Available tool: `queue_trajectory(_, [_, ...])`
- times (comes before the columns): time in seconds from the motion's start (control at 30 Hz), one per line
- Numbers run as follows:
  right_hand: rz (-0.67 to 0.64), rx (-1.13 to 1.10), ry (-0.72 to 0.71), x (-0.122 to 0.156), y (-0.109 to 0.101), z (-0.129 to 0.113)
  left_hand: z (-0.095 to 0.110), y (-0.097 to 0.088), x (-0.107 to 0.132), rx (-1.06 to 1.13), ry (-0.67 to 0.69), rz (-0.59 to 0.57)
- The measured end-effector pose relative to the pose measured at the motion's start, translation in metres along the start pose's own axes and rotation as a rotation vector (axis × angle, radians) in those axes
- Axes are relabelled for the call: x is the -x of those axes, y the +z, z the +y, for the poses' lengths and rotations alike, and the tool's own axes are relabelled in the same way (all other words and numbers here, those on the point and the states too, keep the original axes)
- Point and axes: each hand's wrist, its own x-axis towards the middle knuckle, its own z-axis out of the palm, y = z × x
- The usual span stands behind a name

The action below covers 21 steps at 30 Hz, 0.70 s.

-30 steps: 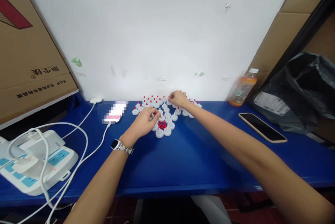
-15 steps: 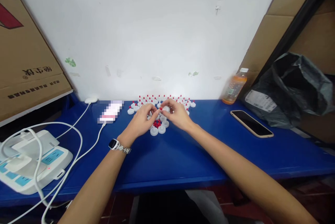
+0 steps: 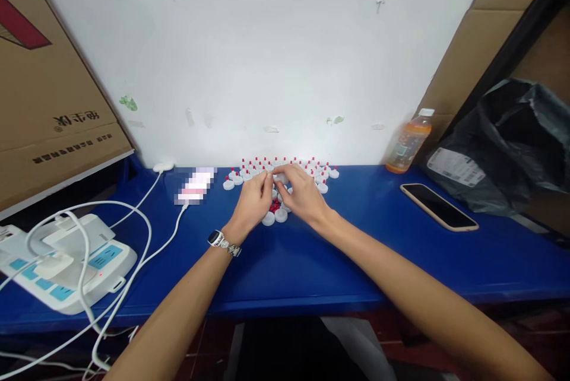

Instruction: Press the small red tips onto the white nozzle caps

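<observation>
Nearest me, the blue tabletop (image 3: 312, 274) is bare under my forearms, with a wristwatch (image 3: 218, 239) on the left wrist. Well out to the left of the grip sits a power strip (image 3: 66, 262) with white cables (image 3: 146, 232) looping toward the work.

Both hands meet just past that. My left hand (image 3: 253, 202) has its fingertips pinched shut, but whatever is between them is too small for me to make out. My right hand (image 3: 304, 196) is pinched closed on a white cap (image 3: 280, 178), held just off the tabletop between the two grips. Directly beneath the grip lies a little heap of red plugs (image 3: 275, 207), with a few loose caps (image 3: 268, 219) touching its near edge.

Beyond the fingertips, rows of capped pieces (image 3: 312, 166) stand upright, red tips up, packed close together and running up near the wall (image 3: 267, 43).

My worries, as I judge them:
- The parts are tiny and the pinch is shallow, so a small slip could flick the white cap into the standing rows and topple several at once.
- Either wrist dropping could scatter the red plugs, which would roll freely on the smooth tabletop.
- The nearest cable runs to a phone (image 3: 196, 186) just left of the grip, so a snagged left forearm could drag it into the caps.

Far right of the grip, a dark phone (image 3: 439, 207) and an orange drink bottle (image 3: 409, 140) stand well apart and look harmless.
</observation>
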Motion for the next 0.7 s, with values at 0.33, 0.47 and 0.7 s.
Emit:
queue_trajectory(0.33, [-0.071, -0.087, 0.174, 0.005, -0.001, -0.007, -0.004, -0.008, 0.006, -0.135, 0.13, -0.163])
queue_trajectory(0.47, [-0.049, -0.027, 0.189, 0.004, -0.012, -0.002, -0.005, -0.014, 0.002, -0.036, 0.058, -0.026])
queue_trajectory(0.7, [0.022, -0.003, 0.319, 0.021, -0.038, 0.014, -0.027, -0.016, -0.001, -0.204, 0.154, -0.263])
